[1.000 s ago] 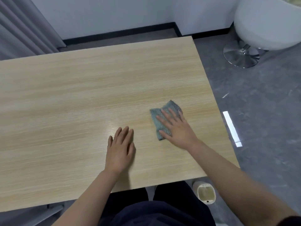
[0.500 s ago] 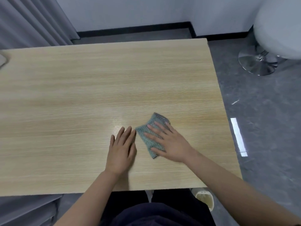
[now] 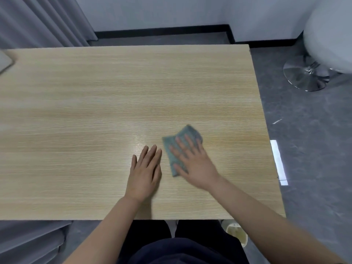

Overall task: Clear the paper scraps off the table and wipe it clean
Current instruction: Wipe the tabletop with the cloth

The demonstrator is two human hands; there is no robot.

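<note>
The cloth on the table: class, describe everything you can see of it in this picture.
The cloth is a small grey-green rag of knitted or woven-looking fabric, crumpled rather than neatly folded, slightly blurred. It lies flat on the light wooden table, toward the near right part of the top. The right hand presses on it with straight, spread fingers, covering its right half. The left hand rests flat just beside it, not touching.

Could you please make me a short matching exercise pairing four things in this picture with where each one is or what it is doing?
Things:
1. cloth
2. left hand
3. right hand
4. stool

Places or states:
A. flat on the bare table
B. on the floor, right of the table
C. pressing the cloth
D. under spread fingers

Pairs: 1-D, 2-A, 3-C, 4-B
</note>
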